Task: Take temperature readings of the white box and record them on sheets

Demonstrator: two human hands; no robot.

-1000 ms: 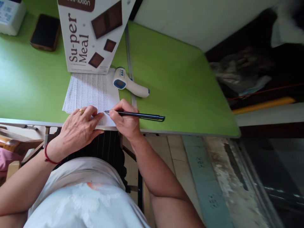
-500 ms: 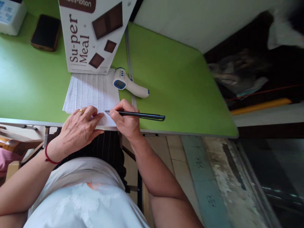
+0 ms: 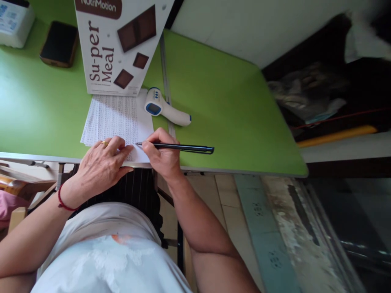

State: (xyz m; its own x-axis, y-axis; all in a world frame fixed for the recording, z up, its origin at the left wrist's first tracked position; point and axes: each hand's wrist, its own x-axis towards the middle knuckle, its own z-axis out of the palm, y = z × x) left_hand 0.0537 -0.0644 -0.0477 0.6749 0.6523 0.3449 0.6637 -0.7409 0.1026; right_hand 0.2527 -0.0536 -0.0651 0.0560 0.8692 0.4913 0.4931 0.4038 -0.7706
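My right hand (image 3: 165,156) is closed around a slim black pen (image 3: 195,149). The pen's tip touches the written sheet of paper (image 3: 119,116), and its back end points right. On the lower left of the sheet rests my left hand (image 3: 104,162), fingers bent and pressing the paper, with the thumb apart from them at the table's front edge. Dense rows of handwriting cover most of the paper. Just beyond my right hand lies a white and blue infrared thermometer (image 3: 166,108).
A white box (image 3: 106,44) printed with brown squares stands at the far end of the paper, covering its top. Further left are a dark phone-like object (image 3: 59,43) and a white container (image 3: 15,24). The green table (image 3: 232,110) ends at a metal-trimmed front edge.
The pen tip has shifted very slightly right along the paper, with my right hand. My left hand stays in place.
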